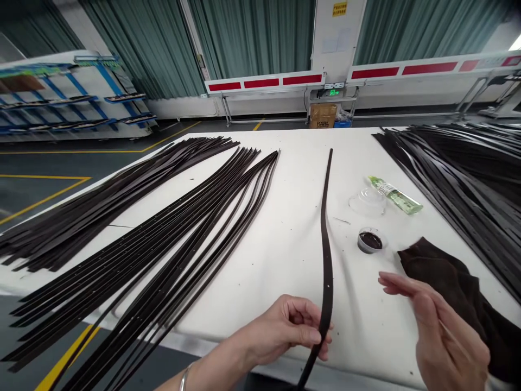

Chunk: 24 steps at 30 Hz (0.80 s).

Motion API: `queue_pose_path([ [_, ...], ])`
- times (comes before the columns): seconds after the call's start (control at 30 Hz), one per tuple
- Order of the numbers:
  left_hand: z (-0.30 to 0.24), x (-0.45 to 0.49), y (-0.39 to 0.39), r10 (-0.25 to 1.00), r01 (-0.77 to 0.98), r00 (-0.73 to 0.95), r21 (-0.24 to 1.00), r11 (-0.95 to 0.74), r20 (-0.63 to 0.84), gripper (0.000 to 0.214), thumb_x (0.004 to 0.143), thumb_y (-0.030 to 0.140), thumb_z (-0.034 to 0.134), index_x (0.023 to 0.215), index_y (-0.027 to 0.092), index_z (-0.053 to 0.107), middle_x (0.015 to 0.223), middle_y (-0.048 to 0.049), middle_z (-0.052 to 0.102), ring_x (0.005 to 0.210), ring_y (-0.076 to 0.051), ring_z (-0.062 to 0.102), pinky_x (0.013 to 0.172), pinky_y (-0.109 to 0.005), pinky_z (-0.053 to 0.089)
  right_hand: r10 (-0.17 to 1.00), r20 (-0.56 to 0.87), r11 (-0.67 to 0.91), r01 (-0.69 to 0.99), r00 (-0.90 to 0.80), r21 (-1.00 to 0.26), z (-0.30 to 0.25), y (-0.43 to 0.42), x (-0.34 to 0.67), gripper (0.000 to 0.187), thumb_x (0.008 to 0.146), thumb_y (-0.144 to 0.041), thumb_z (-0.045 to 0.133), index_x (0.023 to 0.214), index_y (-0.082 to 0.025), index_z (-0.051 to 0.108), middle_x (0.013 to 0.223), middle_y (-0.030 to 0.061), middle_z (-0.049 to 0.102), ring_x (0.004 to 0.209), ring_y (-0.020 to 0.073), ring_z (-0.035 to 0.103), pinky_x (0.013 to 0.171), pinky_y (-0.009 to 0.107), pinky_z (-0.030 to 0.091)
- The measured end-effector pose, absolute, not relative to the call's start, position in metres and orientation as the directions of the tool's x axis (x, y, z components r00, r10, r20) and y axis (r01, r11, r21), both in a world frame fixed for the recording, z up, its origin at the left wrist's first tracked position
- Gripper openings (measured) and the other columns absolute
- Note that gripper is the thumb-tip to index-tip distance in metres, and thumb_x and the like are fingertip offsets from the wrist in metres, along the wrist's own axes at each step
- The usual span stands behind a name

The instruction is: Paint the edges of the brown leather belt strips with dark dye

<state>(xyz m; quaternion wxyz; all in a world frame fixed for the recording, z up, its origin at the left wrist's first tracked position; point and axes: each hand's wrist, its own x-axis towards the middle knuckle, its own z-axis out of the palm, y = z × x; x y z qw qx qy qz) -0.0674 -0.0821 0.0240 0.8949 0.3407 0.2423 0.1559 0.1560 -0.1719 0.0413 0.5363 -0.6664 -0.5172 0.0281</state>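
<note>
A long dark strap [326, 244] with small holes runs away from me along the white tabletop. Its near end is raised and pinched between the thumb and fingers of my left hand [291, 328]. To the right of it, my right hand [442, 331] hovers with its fingers stretched out and nothing visible in them. Just beyond that hand lies a crumpled dark cloth [442, 266]. A small clear cup [370, 240] of dark liquid stands between the strap and the cloth. Behind the cup are a clear lid [367, 202] and a green tube [396, 194].
Bundles of dark straps [134, 260] cover the table's left side, some hanging over the front edge. Another large pile of straps [464, 179] lies at the right. Behind the white table [297, 217] are a cardboard box [323, 115] and, at left, a blue-and-white rack [73, 98].
</note>
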Motion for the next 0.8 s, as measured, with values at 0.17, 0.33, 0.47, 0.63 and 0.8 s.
queue_pose_path([
  [0.17, 0.029, -0.077, -0.101, 0.471, -0.135, 0.81, 0.671, 0.729, -0.349, 0.026, 0.068, 0.024, 0.084, 0.085, 0.009, 0.07, 0.079, -0.0077, 0.07, 0.064, -0.016, 0.067, 0.066, -0.032, 0.056, 0.706, 0.707, 0.459, 0.78, -0.03, -0.425, 0.03, -0.19, 0.141, 0.036, 0.1, -0.021, 0.035, 0.129, -0.019, 0.056, 0.115, 0.0065, 0.069, 0.112, 0.0186, 0.059, 0.094, 0.03, 0.048],
  [0.33, 0.035, -0.078, -0.115, 0.497, -0.158, 0.804, 0.688, 0.708, -0.327, 0.024, 0.07, 0.022, 0.082, 0.086, 0.008, 0.07, 0.076, -0.007, 0.068, 0.063, -0.014, 0.065, 0.064, -0.03, 0.055, 0.62, 0.762, 0.603, 0.734, -0.186, -0.311, 0.026, -0.189, 0.128, 0.035, 0.097, -0.014, 0.037, 0.128, -0.013, 0.055, 0.115, 0.0106, 0.07, 0.112, 0.0214, 0.059, 0.091, 0.037, 0.051],
  [0.47, 0.036, -0.08, -0.121, 0.5, -0.155, 0.803, 0.697, 0.7, -0.324, 0.023, 0.068, 0.022, 0.082, 0.082, 0.009, 0.07, 0.075, -0.0059, 0.068, 0.061, -0.013, 0.063, 0.062, -0.028, 0.053, 0.565, 0.803, 0.604, 0.757, -0.187, -0.249, 0.03, -0.185, 0.12, 0.03, 0.098, -0.016, 0.036, 0.118, -0.013, 0.059, 0.105, 0.0097, 0.073, 0.103, 0.02, 0.062, 0.084, 0.035, 0.053],
  [0.63, 0.034, -0.083, -0.122, 0.504, -0.116, 0.774, 0.697, 0.708, -0.384, 0.027, 0.061, 0.024, 0.087, 0.079, 0.011, 0.071, 0.075, -0.0068, 0.071, 0.063, -0.013, 0.065, 0.058, -0.021, 0.044, 0.634, 0.773, 0.38, 0.861, 0.022, -0.337, 0.034, -0.182, 0.147, 0.031, 0.094, -0.014, 0.046, 0.121, -0.021, 0.059, 0.114, 0.0062, 0.07, 0.109, 0.0196, 0.061, 0.092, 0.035, 0.05],
  [0.8, 0.03, -0.087, -0.123, 0.505, -0.027, 0.761, 0.759, 0.651, -0.406, 0.029, 0.059, 0.029, 0.088, 0.074, 0.012, 0.071, 0.072, -0.0049, 0.07, 0.062, -0.009, 0.06, 0.059, -0.019, 0.04, 0.695, 0.647, -0.248, 0.949, 0.314, -0.194, -0.017, -0.189, 0.24, 0.05, 0.097, -0.05, 0.034, 0.126, -0.016, 0.056, 0.127, 0.0156, 0.062, 0.125, 0.0347, 0.053, 0.095, 0.054, 0.045],
])
